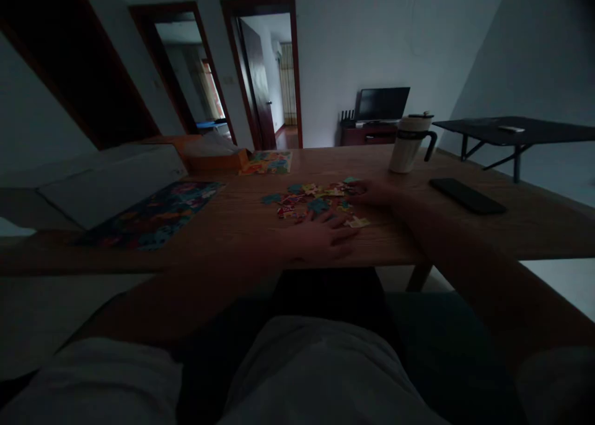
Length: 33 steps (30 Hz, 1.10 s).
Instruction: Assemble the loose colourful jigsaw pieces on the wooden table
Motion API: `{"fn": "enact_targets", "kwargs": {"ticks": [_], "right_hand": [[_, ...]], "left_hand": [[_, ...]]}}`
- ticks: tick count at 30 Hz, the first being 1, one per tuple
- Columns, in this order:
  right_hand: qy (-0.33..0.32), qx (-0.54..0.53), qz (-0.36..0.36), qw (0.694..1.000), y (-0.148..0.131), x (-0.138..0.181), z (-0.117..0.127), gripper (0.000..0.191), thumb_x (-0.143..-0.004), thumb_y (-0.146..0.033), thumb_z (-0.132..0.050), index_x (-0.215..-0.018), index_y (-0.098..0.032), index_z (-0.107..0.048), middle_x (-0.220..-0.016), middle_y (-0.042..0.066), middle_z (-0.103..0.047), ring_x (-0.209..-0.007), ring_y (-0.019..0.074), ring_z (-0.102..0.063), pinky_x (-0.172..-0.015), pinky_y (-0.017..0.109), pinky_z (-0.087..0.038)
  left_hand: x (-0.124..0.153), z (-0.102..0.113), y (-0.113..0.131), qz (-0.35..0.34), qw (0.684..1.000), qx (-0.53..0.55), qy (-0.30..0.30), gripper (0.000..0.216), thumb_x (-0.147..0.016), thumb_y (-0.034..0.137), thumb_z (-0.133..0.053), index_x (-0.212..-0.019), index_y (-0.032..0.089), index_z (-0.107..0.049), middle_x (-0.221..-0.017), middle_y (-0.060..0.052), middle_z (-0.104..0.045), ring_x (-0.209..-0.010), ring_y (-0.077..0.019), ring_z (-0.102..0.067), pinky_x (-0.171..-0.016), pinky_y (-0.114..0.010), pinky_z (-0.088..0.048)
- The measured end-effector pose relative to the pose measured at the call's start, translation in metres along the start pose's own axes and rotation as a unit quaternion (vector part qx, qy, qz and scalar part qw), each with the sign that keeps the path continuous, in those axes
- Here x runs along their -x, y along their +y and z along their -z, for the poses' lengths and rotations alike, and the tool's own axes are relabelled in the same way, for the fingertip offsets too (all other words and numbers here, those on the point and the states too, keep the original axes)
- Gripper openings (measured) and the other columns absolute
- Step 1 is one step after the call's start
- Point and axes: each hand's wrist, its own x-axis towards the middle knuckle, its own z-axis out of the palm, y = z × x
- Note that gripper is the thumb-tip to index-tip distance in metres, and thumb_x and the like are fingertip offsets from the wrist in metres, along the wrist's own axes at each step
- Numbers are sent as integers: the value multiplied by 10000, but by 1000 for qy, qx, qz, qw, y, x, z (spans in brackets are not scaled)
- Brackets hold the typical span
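Observation:
A loose heap of colourful jigsaw puzzle pieces (pixel 318 204) lies on the wooden table before me. My left hand (pixel 316 238) rests low at the near edge of the heap, fingers spread and touching the closest pieces, with nothing held. On the heap's right side is my right hand (pixel 372 193). Its fingers bend loosely over the pieces there and seem apart; the dim light blurs their tips. A yellowish piece (pixel 357 222) lies just right of my left fingertips.
A colourful printed sheet (pixel 158 217) lies left beside a white box (pixel 111 177). An orange box (pixel 214 160) and a smaller picture sheet (pixel 274 162) are farther back. A handled tumbler (pixel 409 145) and a dark phone-like slab (pixel 466 195) stand and lie right.

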Motion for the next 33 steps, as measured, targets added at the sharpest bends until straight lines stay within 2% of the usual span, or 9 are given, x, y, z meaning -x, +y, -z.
{"fn": "enact_targets", "kwargs": {"ticks": [3, 9, 12, 15, 20, 24, 29, 33], "right_hand": [[-2, 11, 17, 1000, 2, -1, 2, 581, -884, -502, -736, -1409, -266, -657, -1335, 92, -710, -1185, 318, -685, -1071, 462, -520], [48, 16, 11, 999, 4, 0, 7, 451, -882, -362, -757, -1301, -204, -713, -1256, 125, -741, -1107, 311, -710, -1031, 450, -541], [51, 15, 25, 998, 3, -1, 6, 358, -925, -368, -707, -1237, -194, -736, -1211, 127, -756, -1046, 290, -723, -1002, 436, -549], [42, 6, 26, 999, 2, -2, 6, 304, -927, -365, -701, -1179, -203, -752, -1181, 110, -766, -1022, 269, -724, -986, 415, -552], [20, -8, 16, 1000, 3, -2, 8, 352, -886, -429, -746, -1170, -221, -760, -1166, 96, -771, -1002, 263, -722, -964, 419, -563], [14, -36, 20, 999, 0, 0, 10, 365, -881, -425, -760, -1184, -222, -765, -1190, 106, -764, -1023, 276, -719, -982, 432, -554], [17, -26, 0, 1000, -6, 4, 13, 316, -922, -419, -731, -1143, -197, -775, -1179, 123, -763, -988, 261, -723, -936, 389, -561], [39, -7, -24, 999, -4, 6, 17, 314, -915, -436, -737, -1116, -198, -775, -1118, 121, -773, -952, 264, -724, -905, 393, -568]], "left_hand": [[-1, 2, -14, 18, 1000, -3, -9, 603, -1071, 595, -228, -1638, 398, -283, -1742, -38, -160, -1589, -370, -142, -1224, -665, -151], [3, -2, -32, 28, 1000, -12, 0, 614, -1074, 592, -206, -1629, 355, -322, -1737, -37, -184, -1592, -330, -155, -1255, -594, -139], [11, -2, -45, 25, 1000, -2, 4, 608, -1077, 577, -218, -1632, 346, -309, -1732, -22, -212, -1601, -279, -136, -1275, -527, -119], [21, 0, -63, 18, 1000, 5, 7, 585, -1087, 507, -232, -1637, 322, -302, -1738, -23, -180, -1601, -241, -149, -1281, -464, -129], [32, 2, -89, 4, 999, 28, 18, 553, -1090, 430, -246, -1624, 316, -332, -1727, 8, -225, -1585, -182, -203, -1280, -366, -128], [33, 7, -93, 5, 998, 57, 26, 528, -1080, 466, -297, -1558, 300, -449, -1693, 8, -327, -1529, -179, -329, -1256, -330, -201], [28, 23, -87, 33, 998, 48, 6, 472, -1013, 449, -453, -1414, 248, -603, -1500, -57, -581, -1298, -238, -571, -1129, -345, -394], [28, 28, -85, 36, 999, 32, 6, 455, -994, 450, -470, -1364, 235, -625, -1439, -75, -617, -1240, -256, -600, -1097, -365, -422]]}}
